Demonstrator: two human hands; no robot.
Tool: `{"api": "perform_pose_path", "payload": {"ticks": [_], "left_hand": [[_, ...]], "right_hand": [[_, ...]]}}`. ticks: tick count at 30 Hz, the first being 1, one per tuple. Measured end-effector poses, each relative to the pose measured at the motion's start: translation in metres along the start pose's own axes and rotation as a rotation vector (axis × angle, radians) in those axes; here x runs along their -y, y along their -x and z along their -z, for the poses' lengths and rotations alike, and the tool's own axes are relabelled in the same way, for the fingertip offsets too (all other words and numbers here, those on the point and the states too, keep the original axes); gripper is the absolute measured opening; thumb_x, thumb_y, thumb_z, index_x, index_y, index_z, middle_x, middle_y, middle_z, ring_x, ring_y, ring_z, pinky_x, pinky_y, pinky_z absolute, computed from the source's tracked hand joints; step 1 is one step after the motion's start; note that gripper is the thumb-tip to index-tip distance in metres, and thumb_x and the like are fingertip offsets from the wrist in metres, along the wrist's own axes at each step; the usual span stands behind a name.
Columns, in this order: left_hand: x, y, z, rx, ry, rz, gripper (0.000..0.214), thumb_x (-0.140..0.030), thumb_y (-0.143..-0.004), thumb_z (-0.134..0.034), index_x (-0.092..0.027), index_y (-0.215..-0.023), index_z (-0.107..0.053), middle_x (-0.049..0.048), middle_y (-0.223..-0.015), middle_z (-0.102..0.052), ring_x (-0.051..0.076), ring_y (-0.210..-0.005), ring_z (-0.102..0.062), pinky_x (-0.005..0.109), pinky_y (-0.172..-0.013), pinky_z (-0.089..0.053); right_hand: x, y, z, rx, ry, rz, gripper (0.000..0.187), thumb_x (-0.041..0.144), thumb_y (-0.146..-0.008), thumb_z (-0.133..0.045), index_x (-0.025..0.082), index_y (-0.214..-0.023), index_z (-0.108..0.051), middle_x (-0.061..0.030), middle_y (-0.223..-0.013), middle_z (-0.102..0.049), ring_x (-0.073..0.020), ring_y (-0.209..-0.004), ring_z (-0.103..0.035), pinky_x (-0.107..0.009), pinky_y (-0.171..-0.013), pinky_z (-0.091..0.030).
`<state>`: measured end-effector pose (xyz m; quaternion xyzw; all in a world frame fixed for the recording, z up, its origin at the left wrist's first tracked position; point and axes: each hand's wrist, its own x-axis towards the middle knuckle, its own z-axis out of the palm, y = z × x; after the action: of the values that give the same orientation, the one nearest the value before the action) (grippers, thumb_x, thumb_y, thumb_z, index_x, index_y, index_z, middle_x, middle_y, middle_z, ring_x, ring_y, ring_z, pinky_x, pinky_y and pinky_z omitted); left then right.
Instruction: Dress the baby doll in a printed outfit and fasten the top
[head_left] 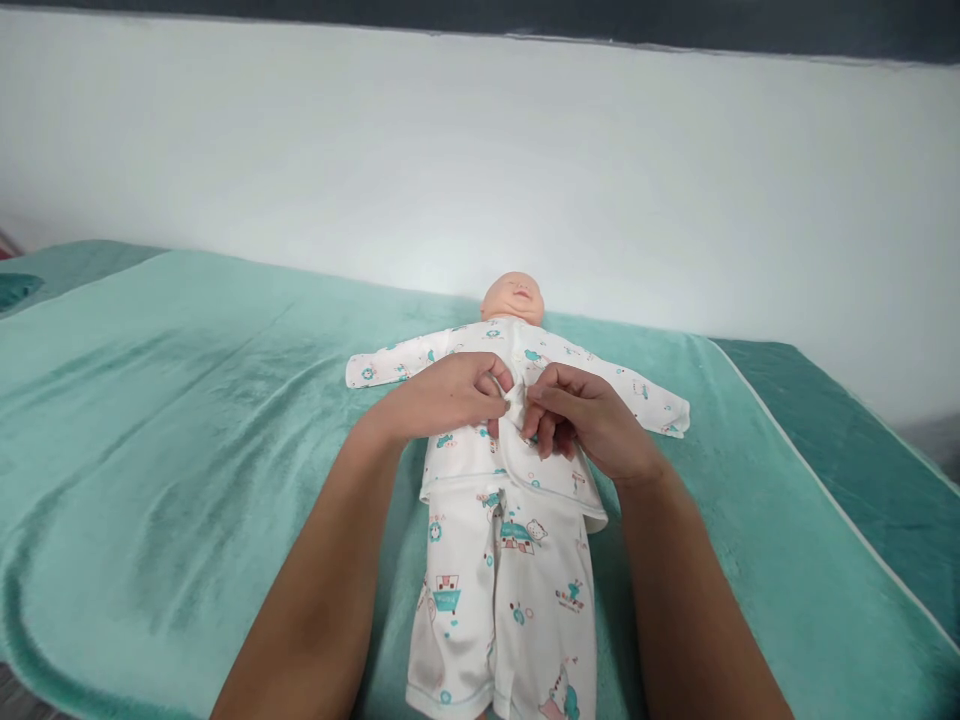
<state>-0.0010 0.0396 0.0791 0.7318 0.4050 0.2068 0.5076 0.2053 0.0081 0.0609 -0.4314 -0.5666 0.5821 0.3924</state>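
Note:
A baby doll (514,297) lies on its back, its head toward the wall and its sleeves spread to both sides. It wears a white printed baby shirt (465,455) and matching trousers (541,600). Over the chest, my left hand (469,390) pinches the shirt's front edge between thumb and fingers. Just across from it, my right hand (574,410) grips the other side of the front opening, fingers curled. Between the fingertips the cloth is bunched up and slightly raised. Whether a button or snap sits there is too small to tell.
A light green plush blanket (187,450) with some creases lies under the doll. Darker green cloth (840,440) shows at the right. Behind the doll's head rises a white wall (450,160) with a dark band along the top.

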Motion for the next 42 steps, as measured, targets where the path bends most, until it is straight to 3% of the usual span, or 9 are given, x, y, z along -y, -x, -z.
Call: {"api": "perform_pose_path", "payload": {"ticks": [6,11,20,29,35,42], "left_hand": [[0.001,0.0,0.004,0.055,0.015,0.02,0.015,-0.02,-0.072,-0.055,-0.02,-0.086,-0.06,-0.0002,-0.064,-0.069,0.013,-0.058,-0.054,0.025,-0.054,-0.037],[0.001,0.001,0.004,0.057,-0.037,-0.04,0.017,-0.032,-0.084,-0.055,-0.019,-0.081,-0.065,0.0005,-0.066,-0.069,0.011,-0.056,-0.05,0.025,-0.055,-0.038],[-0.001,0.002,0.005,0.074,-0.052,-0.031,0.024,-0.043,-0.084,-0.064,-0.02,-0.082,-0.068,0.0003,-0.066,-0.067,0.012,-0.062,-0.056,0.023,-0.057,-0.04],[0.004,0.001,0.007,0.099,-0.025,-0.078,0.022,-0.037,-0.09,-0.055,-0.019,-0.085,-0.066,0.0006,-0.069,-0.069,0.011,-0.06,-0.053,0.024,-0.057,-0.04],[0.004,0.0,0.006,0.094,-0.008,-0.029,0.017,-0.033,-0.086,-0.059,-0.018,-0.09,-0.065,0.0007,-0.069,-0.068,0.014,-0.066,-0.062,0.023,-0.056,-0.04],[0.01,-0.003,0.009,0.137,0.055,-0.091,0.019,-0.036,-0.088,-0.061,-0.017,-0.09,-0.065,0.0002,-0.067,-0.065,0.011,-0.063,-0.056,0.023,-0.056,-0.039]], "right_hand": [[-0.001,0.0,0.001,0.01,-0.006,-0.002,0.029,0.041,-0.089,-0.067,0.021,-0.074,-0.052,-0.0007,-0.069,-0.074,-0.0102,-0.045,-0.062,-0.019,-0.035,-0.034],[-0.001,0.0,0.001,0.009,-0.006,0.0,0.029,0.042,-0.089,-0.068,0.021,-0.075,-0.053,-0.0019,-0.073,-0.076,-0.0102,-0.045,-0.062,-0.019,-0.035,-0.035],[-0.004,0.0,0.002,-0.003,0.009,0.001,0.03,0.043,-0.089,-0.068,0.02,-0.077,-0.055,-0.0031,-0.078,-0.077,-0.0104,-0.046,-0.064,-0.019,-0.036,-0.036],[0.0,0.0,0.0,-0.009,-0.014,0.003,0.029,0.039,-0.089,-0.068,0.02,-0.075,-0.053,-0.0034,-0.075,-0.076,-0.0104,-0.044,-0.062,-0.019,-0.034,-0.034],[-0.001,0.0,0.0,-0.001,-0.011,0.004,0.029,0.04,-0.09,-0.068,0.02,-0.075,-0.053,-0.0036,-0.075,-0.076,-0.0105,-0.045,-0.062,-0.018,-0.034,-0.035],[0.0,0.0,0.0,-0.01,-0.007,0.002,0.028,0.039,-0.089,-0.068,0.02,-0.075,-0.053,-0.0036,-0.076,-0.077,-0.0107,-0.045,-0.063,-0.018,-0.034,-0.036]]}}
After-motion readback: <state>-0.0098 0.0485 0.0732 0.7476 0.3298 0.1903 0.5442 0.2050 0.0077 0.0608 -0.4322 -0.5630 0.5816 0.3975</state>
